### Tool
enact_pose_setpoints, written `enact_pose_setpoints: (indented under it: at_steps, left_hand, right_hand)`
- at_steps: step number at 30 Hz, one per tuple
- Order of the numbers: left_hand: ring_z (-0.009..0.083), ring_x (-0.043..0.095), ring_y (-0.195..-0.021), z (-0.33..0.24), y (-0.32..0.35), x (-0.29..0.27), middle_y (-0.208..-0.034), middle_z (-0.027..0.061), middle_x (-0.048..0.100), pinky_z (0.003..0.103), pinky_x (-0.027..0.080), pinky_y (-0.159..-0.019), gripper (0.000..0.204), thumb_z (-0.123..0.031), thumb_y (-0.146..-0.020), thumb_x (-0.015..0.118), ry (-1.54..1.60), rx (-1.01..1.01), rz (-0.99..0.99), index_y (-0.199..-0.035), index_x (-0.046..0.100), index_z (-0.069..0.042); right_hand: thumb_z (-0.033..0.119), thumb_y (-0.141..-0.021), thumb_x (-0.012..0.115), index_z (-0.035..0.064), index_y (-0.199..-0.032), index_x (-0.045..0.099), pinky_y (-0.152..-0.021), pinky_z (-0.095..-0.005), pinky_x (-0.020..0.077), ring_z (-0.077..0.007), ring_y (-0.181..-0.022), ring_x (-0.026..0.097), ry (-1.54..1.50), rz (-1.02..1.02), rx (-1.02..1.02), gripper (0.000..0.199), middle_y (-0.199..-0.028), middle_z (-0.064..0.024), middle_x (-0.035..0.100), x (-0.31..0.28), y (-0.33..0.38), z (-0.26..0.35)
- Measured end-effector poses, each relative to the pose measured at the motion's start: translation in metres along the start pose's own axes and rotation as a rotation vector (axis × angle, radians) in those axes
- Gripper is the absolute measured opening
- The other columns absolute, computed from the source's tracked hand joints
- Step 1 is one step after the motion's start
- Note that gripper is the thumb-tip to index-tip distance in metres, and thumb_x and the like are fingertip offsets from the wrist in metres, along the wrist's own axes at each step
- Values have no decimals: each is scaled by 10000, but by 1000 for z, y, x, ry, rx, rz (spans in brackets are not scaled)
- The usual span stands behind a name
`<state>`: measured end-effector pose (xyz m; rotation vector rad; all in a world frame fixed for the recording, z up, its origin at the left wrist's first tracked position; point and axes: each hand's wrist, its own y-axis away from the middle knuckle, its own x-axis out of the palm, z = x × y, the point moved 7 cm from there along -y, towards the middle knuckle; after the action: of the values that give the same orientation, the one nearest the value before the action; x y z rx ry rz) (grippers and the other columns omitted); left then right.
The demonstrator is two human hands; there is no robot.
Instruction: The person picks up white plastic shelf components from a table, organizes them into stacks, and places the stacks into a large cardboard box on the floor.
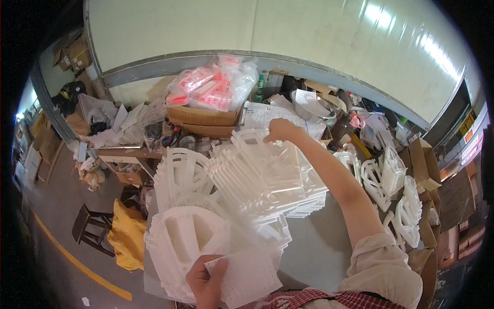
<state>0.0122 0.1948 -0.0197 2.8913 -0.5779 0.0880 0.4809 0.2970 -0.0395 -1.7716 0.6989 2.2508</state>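
Note:
At the near edge of the table, my left hand [207, 282] pinches a white sheet [251, 280] marked with rows of small dots, thumb on top. My right arm reaches forward, and my right hand [286, 131] has its fingers closed at the far edge of a white plastic part [253, 138] on top of a leaning stack. Just what its fingertips grip is partly hidden. Beside my left hand lies a pile of rounded white plastic frames [188, 237] with arched openings. Farther off on the left, more arched white frames [186, 167] stand stacked.
Behind the stacks, a cardboard box [206, 116] bears clear and red plastic bags [218, 85]. More white parts [378, 183] lie on the right, near open cartons [424, 165]. A dark stool [92, 229] and a yellow cloth [127, 234] are at the left on the floor.

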Motion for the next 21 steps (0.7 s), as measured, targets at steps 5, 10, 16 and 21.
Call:
enact_pose_setpoints:
  at_steps: [5, 10, 16, 21]
  left_hand:
    - [68, 522, -649, -1, 6, 10, -744, 1, 617, 206, 419, -631, 107, -70, -836, 697, 31, 12, -11, -901, 664, 8]
    - [69, 529, -654, 5, 11, 2, -762, 6, 620, 201, 427, -616, 91, -59, -847, 676, 114, -1, -101, -904, 653, 8]
    - [76, 535, -667, 7, 16, 18, -774, 8, 617, 197, 432, -617, 102, -62, -853, 670, 168, 31, -54, -913, 642, 15]
    - [83, 544, -710, -3, 21, 11, -795, 4, 617, 213, 445, -664, 91, -28, -836, 654, 98, 130, -80, -919, 648, 7]
  right_hand:
    - [552, -670, 726, 21, -593, 680, -593, -378, 520, -266, -539, 632, 68, -272, -53, 538, -605, -111, 653, 3, 9, -3]
    - [593, -636, 737, 27, -566, 672, -585, -378, 513, -255, -534, 623, -286, -107, 130, 574, -559, -104, 629, -3, 38, -33]
    - [624, -618, 724, 18, -599, 686, -644, -399, 519, -274, -625, 648, -113, -235, 64, 608, -638, -140, 659, 19, 50, -45]
    - [583, -683, 705, -2, -755, 705, -674, -424, 496, -268, -713, 647, -219, -380, 49, 589, -691, -161, 652, 6, 78, -50]
